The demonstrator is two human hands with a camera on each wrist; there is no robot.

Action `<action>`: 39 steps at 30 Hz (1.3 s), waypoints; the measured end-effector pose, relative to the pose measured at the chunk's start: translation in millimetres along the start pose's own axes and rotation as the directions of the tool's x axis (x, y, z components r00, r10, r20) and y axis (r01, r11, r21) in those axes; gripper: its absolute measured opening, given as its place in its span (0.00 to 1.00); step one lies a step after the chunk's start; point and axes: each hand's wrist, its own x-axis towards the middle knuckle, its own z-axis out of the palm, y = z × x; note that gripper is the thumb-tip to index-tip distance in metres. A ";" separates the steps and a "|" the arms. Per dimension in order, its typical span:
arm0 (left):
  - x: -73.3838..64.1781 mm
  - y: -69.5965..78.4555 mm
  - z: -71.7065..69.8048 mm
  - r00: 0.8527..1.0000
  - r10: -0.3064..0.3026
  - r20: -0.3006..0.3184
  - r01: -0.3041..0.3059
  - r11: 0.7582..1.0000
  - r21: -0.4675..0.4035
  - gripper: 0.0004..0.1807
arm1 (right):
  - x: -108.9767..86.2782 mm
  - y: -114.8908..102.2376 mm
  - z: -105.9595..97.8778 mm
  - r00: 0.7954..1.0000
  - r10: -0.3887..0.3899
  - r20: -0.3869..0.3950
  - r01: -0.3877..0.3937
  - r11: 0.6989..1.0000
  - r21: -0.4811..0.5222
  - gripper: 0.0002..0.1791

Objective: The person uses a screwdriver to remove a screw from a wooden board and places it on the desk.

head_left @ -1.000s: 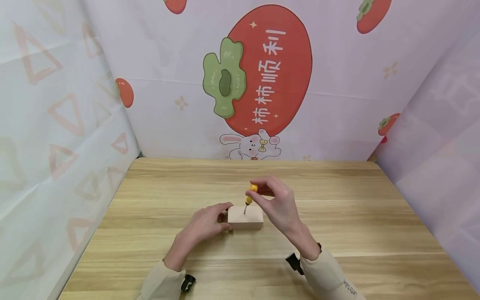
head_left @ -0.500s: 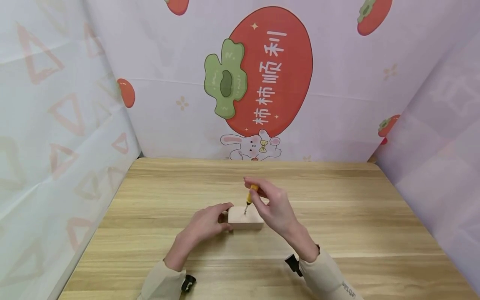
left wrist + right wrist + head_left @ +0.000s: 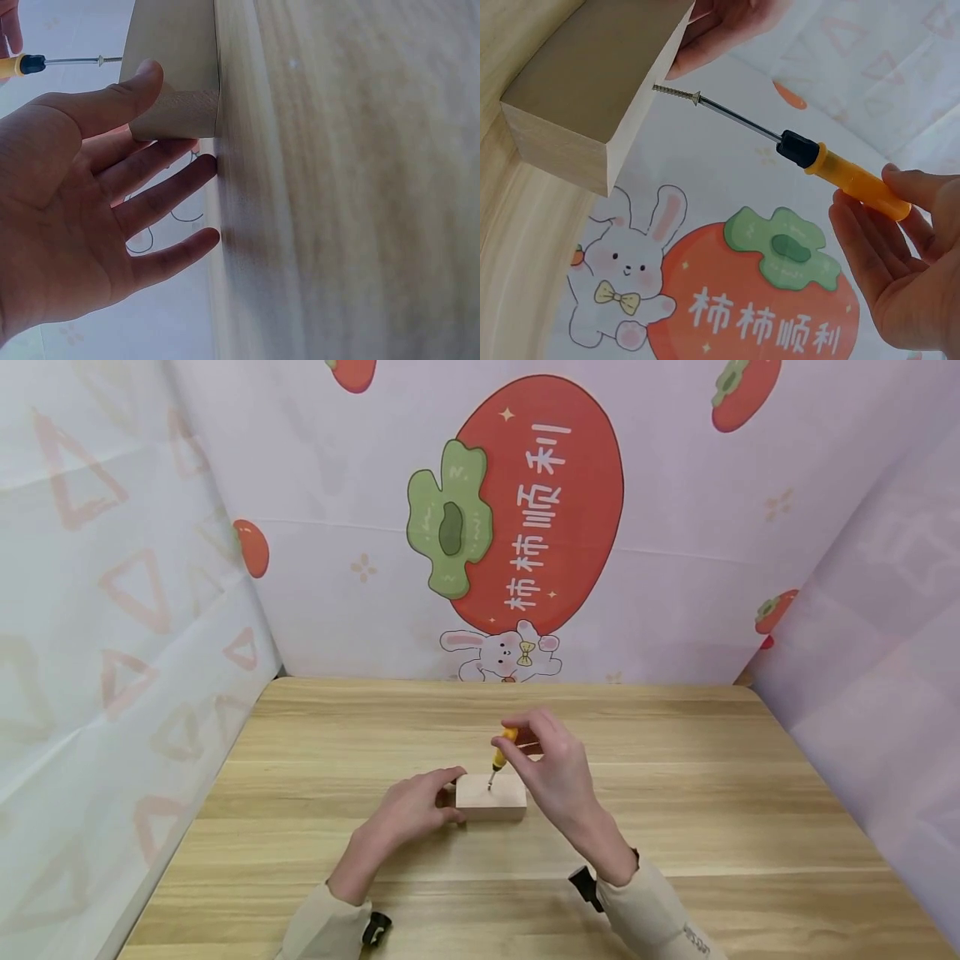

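Fingers [image 3: 861, 244] pinch a screwdriver [image 3: 844, 174] against a screw [image 3: 676, 92] at a wooden block [image 3: 585, 82].

Yellow-black screwdriver [image 3: 799, 149], pale block [image 3: 596, 86]

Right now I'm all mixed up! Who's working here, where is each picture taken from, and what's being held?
There's no machine: the left grip and right grip are a person's bare hands. One picture looks down from the head; the other two look from the left and right wrists. On the table sits a wooden block. The left grip holds one end of it. The right grip pinches a yellow screwdriver, whose tip meets a screw standing on the block, most of its thread showing.
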 end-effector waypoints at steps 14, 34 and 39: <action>1.1 -1.3 -2.9 1.000 0.010 -0.007 -0.010 1.000 -0.007 0.25 | 7.3 -1.2 -7.8 0.984 -0.027 0.175 -0.008 0.981 0.196 0.15; 0.2 -3.4 2.3 0.999 0.039 -0.006 -0.039 0.999 0.013 0.22 | 0.8 -0.6 -5.9 0.998 0.016 0.056 -0.026 0.984 0.175 0.12; 2.2 -4.1 2.3 0.999 0.046 -0.010 -0.046 0.999 0.021 0.21 | 0.9 -0.1 -4.1 0.994 -0.027 0.106 0.007 0.981 0.192 0.16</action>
